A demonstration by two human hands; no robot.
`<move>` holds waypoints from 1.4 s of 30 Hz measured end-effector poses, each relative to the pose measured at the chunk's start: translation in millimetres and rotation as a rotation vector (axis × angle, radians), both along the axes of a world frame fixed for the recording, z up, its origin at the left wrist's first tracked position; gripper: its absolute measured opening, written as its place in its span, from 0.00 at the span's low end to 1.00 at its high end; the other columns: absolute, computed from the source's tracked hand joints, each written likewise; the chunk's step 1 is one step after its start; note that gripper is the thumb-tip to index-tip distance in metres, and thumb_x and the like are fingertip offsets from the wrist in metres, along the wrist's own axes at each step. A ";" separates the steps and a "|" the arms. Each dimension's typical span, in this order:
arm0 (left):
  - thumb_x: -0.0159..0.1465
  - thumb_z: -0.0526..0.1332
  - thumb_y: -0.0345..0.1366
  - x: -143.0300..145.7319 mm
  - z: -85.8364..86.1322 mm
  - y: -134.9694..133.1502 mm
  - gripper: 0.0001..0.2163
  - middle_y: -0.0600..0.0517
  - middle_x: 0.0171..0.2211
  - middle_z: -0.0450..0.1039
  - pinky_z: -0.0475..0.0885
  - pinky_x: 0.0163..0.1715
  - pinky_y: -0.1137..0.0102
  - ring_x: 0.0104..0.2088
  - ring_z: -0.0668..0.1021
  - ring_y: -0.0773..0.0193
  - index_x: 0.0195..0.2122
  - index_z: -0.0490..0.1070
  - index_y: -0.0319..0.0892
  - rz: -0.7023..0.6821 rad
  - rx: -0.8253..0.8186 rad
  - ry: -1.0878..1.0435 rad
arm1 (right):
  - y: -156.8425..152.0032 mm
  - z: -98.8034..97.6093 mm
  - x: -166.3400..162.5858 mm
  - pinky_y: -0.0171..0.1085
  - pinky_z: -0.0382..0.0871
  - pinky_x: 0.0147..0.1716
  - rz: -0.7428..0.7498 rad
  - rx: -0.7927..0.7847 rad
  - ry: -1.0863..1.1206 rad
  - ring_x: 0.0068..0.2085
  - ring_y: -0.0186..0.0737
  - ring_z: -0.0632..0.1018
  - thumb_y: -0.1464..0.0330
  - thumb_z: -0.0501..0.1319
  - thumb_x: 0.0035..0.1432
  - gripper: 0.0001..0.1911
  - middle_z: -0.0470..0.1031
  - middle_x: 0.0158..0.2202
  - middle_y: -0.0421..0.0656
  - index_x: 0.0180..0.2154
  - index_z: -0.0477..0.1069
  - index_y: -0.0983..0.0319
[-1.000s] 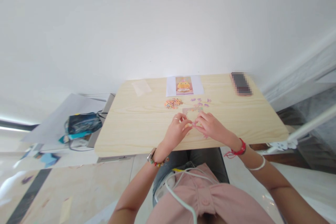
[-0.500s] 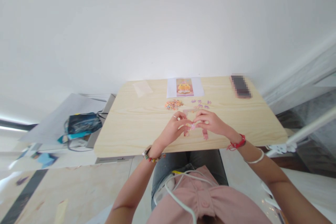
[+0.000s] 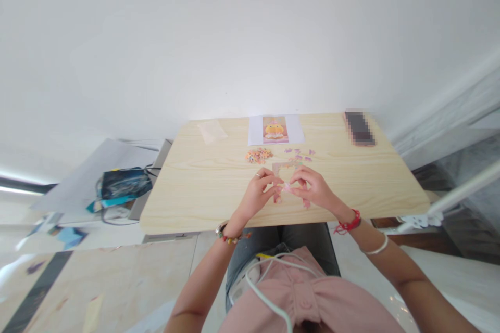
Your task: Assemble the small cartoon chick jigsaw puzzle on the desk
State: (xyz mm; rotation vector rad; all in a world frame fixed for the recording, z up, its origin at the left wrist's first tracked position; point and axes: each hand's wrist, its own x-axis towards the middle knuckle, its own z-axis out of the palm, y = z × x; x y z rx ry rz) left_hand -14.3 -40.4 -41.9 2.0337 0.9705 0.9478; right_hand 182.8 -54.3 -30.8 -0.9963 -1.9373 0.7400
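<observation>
My left hand (image 3: pixel 258 191) and my right hand (image 3: pixel 314 187) meet over the near middle of a light wooden table (image 3: pixel 203 187). Both pinch a small pink puzzle piece (image 3: pixel 287 187) between their fingertips. Under the hands lies a partly built pink puzzle frame (image 3: pixel 282 167). A heap of orange pieces (image 3: pixel 258 155) lies just beyond my left hand. Several loose purple pieces (image 3: pixel 299 154) are scattered beyond my right hand. A picture sheet (image 3: pixel 275 129) showing a yellow figure rests at the table's far edge.
A dark phone (image 3: pixel 358 128) lies at the far right corner of the table. A clear plastic bag (image 3: pixel 211 130) sits at the far left. Left of the table, on the floor, stand a dark blue bag (image 3: pixel 123 183) and a grey sheet (image 3: pixel 82 177).
Both hands stayed together over the puzzle frame, shifting slightly toward me between earlier and now. The pink piece shows more plainly between the fingertips.
</observation>
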 end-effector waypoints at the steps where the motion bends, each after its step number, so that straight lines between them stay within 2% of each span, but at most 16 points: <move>1: 0.58 0.59 0.35 0.6 -0.4 -1.6 0.07 0.52 0.31 0.61 0.64 0.26 0.74 0.31 0.66 0.69 0.36 0.73 0.43 0.006 -0.021 -0.012 | -1.0 -0.4 -0.7 0.33 0.61 0.26 -0.018 0.011 0.007 0.26 0.31 0.64 0.67 0.61 0.49 0.05 0.63 0.27 0.39 0.30 0.69 0.60; 6: 0.55 0.61 0.37 3.0 5.7 -12.8 0.10 0.51 0.33 0.62 0.64 0.26 0.74 0.32 0.67 0.68 0.39 0.71 0.43 0.007 -0.024 -0.010 | -8.7 -1.7 -5.9 0.33 0.63 0.27 -0.112 0.087 0.010 0.27 0.32 0.67 0.67 0.60 0.50 0.05 0.66 0.30 0.41 0.31 0.68 0.60; 12: 0.55 0.61 0.37 6.2 9.3 -16.8 0.08 0.51 0.33 0.61 0.66 0.35 0.69 0.35 0.68 0.66 0.37 0.71 0.43 0.116 0.142 0.033 | -16.5 -5.6 -8.8 0.36 0.66 0.31 -0.168 0.171 -0.024 0.32 0.36 0.69 0.67 0.59 0.51 0.04 0.66 0.30 0.42 0.32 0.68 0.60; 18: 0.57 0.60 0.38 3.8 5.3 -11.5 0.10 0.50 0.34 0.62 0.67 0.33 0.71 0.36 0.68 0.66 0.39 0.71 0.43 0.016 0.186 0.101 | -12.6 -2.2 5.6 0.39 0.68 0.36 -0.070 0.151 -0.141 0.36 0.38 0.71 0.64 0.60 0.50 0.14 0.66 0.34 0.43 0.40 0.68 0.59; 21: 0.57 0.59 0.38 2.7 5.7 -10.4 0.10 0.50 0.35 0.62 0.67 0.33 0.71 0.35 0.68 0.66 0.40 0.70 0.43 0.008 0.216 0.125 | -8.3 2.6 8.7 0.39 0.68 0.37 -0.027 0.170 -0.189 0.38 0.39 0.71 0.64 0.60 0.51 0.11 0.66 0.35 0.44 0.39 0.69 0.60; 26: 0.57 0.59 0.38 3.2 6.7 -8.3 0.10 0.50 0.35 0.62 0.67 0.33 0.70 0.36 0.68 0.65 0.41 0.70 0.43 -0.002 0.219 0.113 | -5.9 7.0 4.4 0.37 0.69 0.35 -0.005 0.218 -0.225 0.35 0.37 0.71 0.67 0.59 0.52 0.07 0.66 0.34 0.44 0.36 0.69 0.61; 28: 0.56 0.60 0.38 5.0 5.2 -8.1 0.11 0.51 0.34 0.62 0.67 0.32 0.71 0.36 0.68 0.66 0.40 0.70 0.44 0.046 0.159 0.072 | -7.5 6.4 1.8 0.38 0.68 0.35 -0.053 0.249 -0.234 0.35 0.37 0.70 0.68 0.59 0.51 0.06 0.66 0.34 0.44 0.34 0.69 0.61; 31: 0.54 0.62 0.39 10.7 0.2 -11.6 0.10 0.52 0.31 0.61 0.65 0.25 0.74 0.31 0.68 0.68 0.37 0.71 0.42 0.161 -0.006 -0.034 | -11.9 3.2 -2.5 0.39 0.68 0.35 -0.171 0.322 -0.238 0.35 0.38 0.70 0.67 0.59 0.51 0.06 0.66 0.33 0.44 0.33 0.69 0.60; 34: 0.55 0.61 0.40 18.3 -4.5 -19.3 0.09 0.53 0.29 0.61 0.62 0.21 0.76 0.27 0.66 0.71 0.33 0.71 0.40 0.213 -0.131 -0.152 | -17.5 -0.2 -7.0 0.40 0.67 0.35 -0.285 0.399 -0.274 0.36 0.40 0.70 0.67 0.58 0.52 0.06 0.66 0.33 0.45 0.34 0.69 0.59; 36: 0.56 0.59 0.40 22.6 -4.7 -25.0 0.08 0.53 0.29 0.62 0.62 0.22 0.76 0.26 0.66 0.71 0.31 0.71 0.40 0.263 -0.140 -0.196 | -20.8 -1.2 -9.5 0.41 0.65 0.36 -0.341 0.439 -0.315 0.36 0.41 0.69 0.67 0.57 0.53 0.06 0.66 0.33 0.46 0.35 0.69 0.59; 39: 0.57 0.59 0.39 26.1 -0.2 -31.3 0.07 0.52 0.29 0.62 0.63 0.25 0.74 0.29 0.67 0.69 0.31 0.72 0.42 0.372 -0.062 -0.185 | -23.8 -0.9 -11.4 0.41 0.64 0.35 -0.385 0.486 -0.366 0.35 0.41 0.69 0.67 0.57 0.54 0.06 0.67 0.32 0.46 0.35 0.69 0.59; 42: 0.56 0.60 0.38 26.9 5.9 -33.0 0.06 0.52 0.29 0.62 0.64 0.28 0.72 0.30 0.67 0.68 0.32 0.73 0.43 0.408 -0.020 -0.151 | -24.7 -0.9 -11.1 0.41 0.63 0.35 -0.401 0.512 -0.392 0.34 0.41 0.69 0.67 0.57 0.54 0.05 0.67 0.32 0.46 0.34 0.69 0.60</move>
